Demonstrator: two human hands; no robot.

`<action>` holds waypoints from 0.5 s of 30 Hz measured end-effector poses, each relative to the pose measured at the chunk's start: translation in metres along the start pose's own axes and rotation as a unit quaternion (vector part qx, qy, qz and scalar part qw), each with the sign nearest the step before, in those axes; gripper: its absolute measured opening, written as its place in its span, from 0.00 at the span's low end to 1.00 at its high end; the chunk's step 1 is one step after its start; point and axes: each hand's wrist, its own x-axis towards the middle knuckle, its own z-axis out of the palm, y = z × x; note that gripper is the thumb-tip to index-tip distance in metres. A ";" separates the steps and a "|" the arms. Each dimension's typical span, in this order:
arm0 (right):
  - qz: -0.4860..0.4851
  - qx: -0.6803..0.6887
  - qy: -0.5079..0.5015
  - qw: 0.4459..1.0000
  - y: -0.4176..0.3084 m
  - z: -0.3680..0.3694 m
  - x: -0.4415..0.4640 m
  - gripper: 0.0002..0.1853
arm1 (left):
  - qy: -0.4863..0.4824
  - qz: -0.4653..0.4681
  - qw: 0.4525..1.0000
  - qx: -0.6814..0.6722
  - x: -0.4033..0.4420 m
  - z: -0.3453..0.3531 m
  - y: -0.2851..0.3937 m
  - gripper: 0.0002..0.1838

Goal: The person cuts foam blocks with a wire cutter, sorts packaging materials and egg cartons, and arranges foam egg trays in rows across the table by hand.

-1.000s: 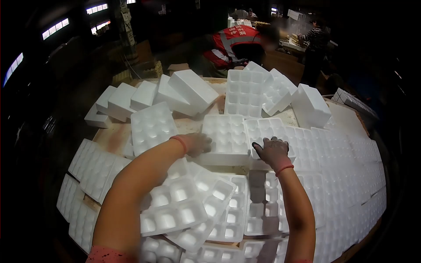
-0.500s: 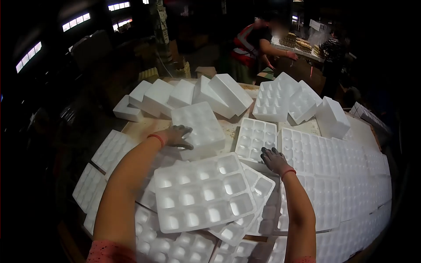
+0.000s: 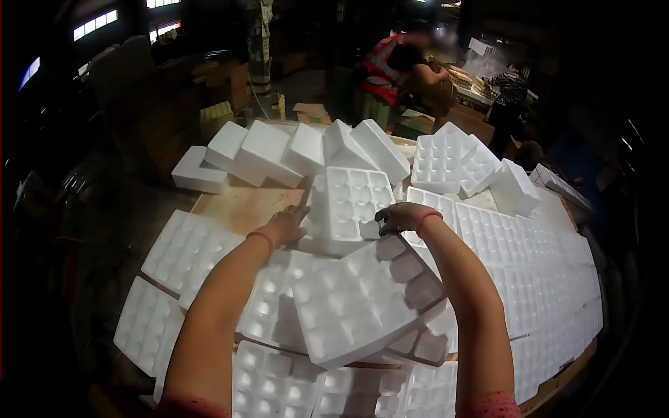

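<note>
White foam trays with square hollows cover much of the table. In the middle, one foam tray (image 3: 359, 198) leans with its hollows facing me, against a second tray (image 3: 316, 209) to its left. My left hand (image 3: 284, 226), in a dark glove, grips the left side of that second tray, its fingertips partly hidden. At the lower right corner of the leaning tray, my gloved right hand (image 3: 403, 216) has its fingers curled over the edge. Closer to me, a large tray (image 3: 362, 296) lies aslant on other trays, bumpy side up along most of its surface.
Several foam blocks (image 3: 261, 153) stand tilted along the far edge. Rows of trays (image 3: 502, 244) fill the table's right side, and more trays (image 3: 185, 240) lie at left. Bare wood (image 3: 240, 205) shows at left centre. Beyond the table, a person in a red vest (image 3: 385, 70) bends over.
My right hand has moved left and up, onto the leaning tray, which now overlaps the tray at my left hand. The large near tray has shifted right and turned.
</note>
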 end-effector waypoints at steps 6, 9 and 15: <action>0.094 0.111 -0.032 0.989 -0.005 0.009 -0.016 0.49 | -0.018 0.027 0.972 0.232 0.006 0.045 -0.002 0.30; 0.031 -0.012 0.178 0.983 -0.014 0.010 -0.004 0.53 | -0.030 0.063 0.963 0.259 0.019 0.046 -0.010 0.22; -0.009 0.025 0.248 0.968 -0.002 0.047 0.033 0.32 | 0.081 0.138 0.950 0.268 -0.007 0.003 -0.012 0.13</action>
